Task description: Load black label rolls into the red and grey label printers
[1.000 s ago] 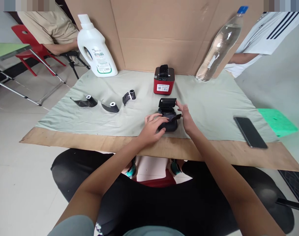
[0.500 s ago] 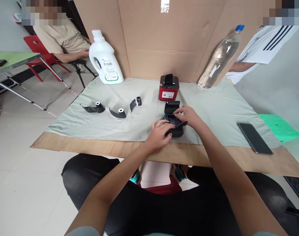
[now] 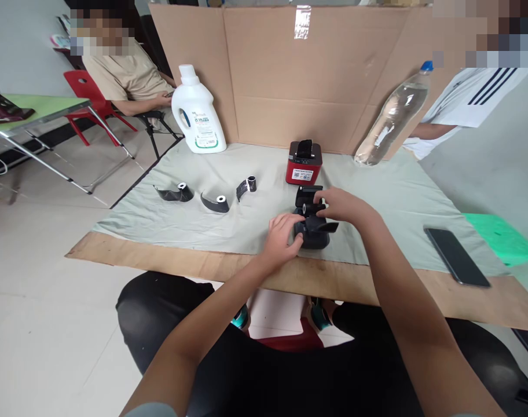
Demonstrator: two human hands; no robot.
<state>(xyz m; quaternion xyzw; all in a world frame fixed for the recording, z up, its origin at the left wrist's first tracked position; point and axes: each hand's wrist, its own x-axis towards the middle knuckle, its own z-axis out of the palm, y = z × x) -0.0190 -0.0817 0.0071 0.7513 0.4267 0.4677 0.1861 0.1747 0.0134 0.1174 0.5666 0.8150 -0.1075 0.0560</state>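
A small black printer [image 3: 316, 240] with its lid [image 3: 306, 194] raised stands near the table's front edge. My left hand [image 3: 283, 236] grips its left side, fingers on top and thumb at the front. A black roll with a white core [image 3: 312, 209] is pinched in my right hand [image 3: 344, 205], just above the open compartment. From this roll a black strip [image 3: 327, 227] runs forward over the printer and sticks out to the right. Behind the lid sits a red and black printer [image 3: 303, 174] with a label on its front and a black strip out of its top.
Several partly unwound black rolls lie to the left, among them one roll [image 3: 215, 202] at the middle. A white detergent bottle [image 3: 201, 121] and a clear water bottle [image 3: 392, 116] stand by the cardboard [image 3: 281, 75]. A phone [image 3: 457, 256] lies at right. Two people sit beyond.
My right hand has lifted the black roll slightly out of the black printer's compartment, so its white core shows. My left hand stays on the printer. The view has shifted slightly.
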